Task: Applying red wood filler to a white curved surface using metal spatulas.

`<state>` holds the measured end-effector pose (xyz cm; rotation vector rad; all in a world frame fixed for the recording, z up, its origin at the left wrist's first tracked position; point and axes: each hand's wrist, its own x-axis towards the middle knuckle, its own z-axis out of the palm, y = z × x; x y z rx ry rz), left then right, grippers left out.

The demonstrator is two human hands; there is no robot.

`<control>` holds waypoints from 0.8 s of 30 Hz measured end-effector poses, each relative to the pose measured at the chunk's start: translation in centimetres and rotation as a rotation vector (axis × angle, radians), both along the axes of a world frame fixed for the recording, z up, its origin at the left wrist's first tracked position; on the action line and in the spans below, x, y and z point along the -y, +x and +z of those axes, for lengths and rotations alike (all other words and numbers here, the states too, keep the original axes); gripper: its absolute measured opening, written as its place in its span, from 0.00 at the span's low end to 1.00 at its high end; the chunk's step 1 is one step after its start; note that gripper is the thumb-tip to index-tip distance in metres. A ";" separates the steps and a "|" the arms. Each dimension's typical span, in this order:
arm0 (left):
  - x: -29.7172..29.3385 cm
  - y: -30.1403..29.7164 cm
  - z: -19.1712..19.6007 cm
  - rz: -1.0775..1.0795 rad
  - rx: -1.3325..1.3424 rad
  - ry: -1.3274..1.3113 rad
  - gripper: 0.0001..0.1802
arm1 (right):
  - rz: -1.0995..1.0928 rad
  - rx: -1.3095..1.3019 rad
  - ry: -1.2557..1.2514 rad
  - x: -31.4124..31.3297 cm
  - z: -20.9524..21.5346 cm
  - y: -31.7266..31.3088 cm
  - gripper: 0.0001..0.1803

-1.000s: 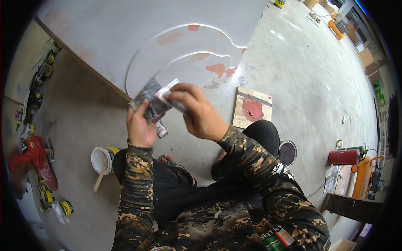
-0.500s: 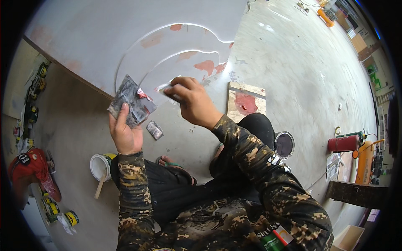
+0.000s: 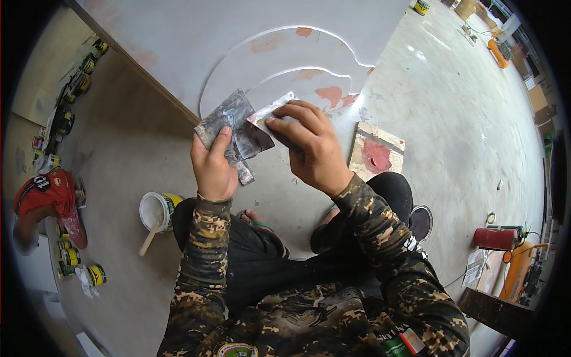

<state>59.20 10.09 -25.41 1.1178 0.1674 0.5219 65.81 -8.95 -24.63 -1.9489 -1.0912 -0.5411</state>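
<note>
My left hand [image 3: 213,168] holds up a flat grey plate [image 3: 226,116] smeared with dark filler. My right hand [image 3: 310,143] grips a thin metal scraper blade [image 3: 270,114] and lays it across that plate's right edge. Both hands are in front of my knees, over the concrete floor beside a large grey panel [image 3: 238,35]. The panel carries a curved outline and several red filler patches [image 3: 331,94]. A small grey piece [image 3: 245,174] shows just under the plate; I cannot tell whether it lies on the floor or is held.
A white bucket with a wooden stick [image 3: 156,209] stands at my left knee. A small board with a red blob [image 3: 376,154] lies at my right. A dark round lid [image 3: 421,221], a red cylinder [image 3: 493,238], yellow tins [image 3: 71,257] and a person in a red cap [image 3: 47,193] surround me.
Half a second ago my right hand was apart from the plate, out toward the panel. It has come back and the blade now rests on the plate in my left hand.
</note>
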 end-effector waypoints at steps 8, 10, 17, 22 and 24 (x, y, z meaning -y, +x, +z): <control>-1.0 0.1 0.1 0.106 0.102 0.136 0.14 | -0.099 0.033 -0.099 0.8 -0.3 0.6 0.26; -0.8 0.0 0.5 0.123 0.048 0.356 0.14 | -0.112 0.071 -0.028 0.6 1.5 0.4 0.24; 0.6 -0.5 0.6 0.130 0.038 0.766 0.16 | -0.060 0.057 -0.194 0.3 0.3 -0.8 0.21; -0.1 0.0 -0.5 0.322 0.001 0.692 0.15 | 0.151 -0.047 -0.403 0.0 -0.9 -1.6 0.22; -0.2 0.4 0.4 0.349 0.067 0.518 0.15 | 0.102 -0.111 -0.462 0.3 -3.3 -0.9 0.24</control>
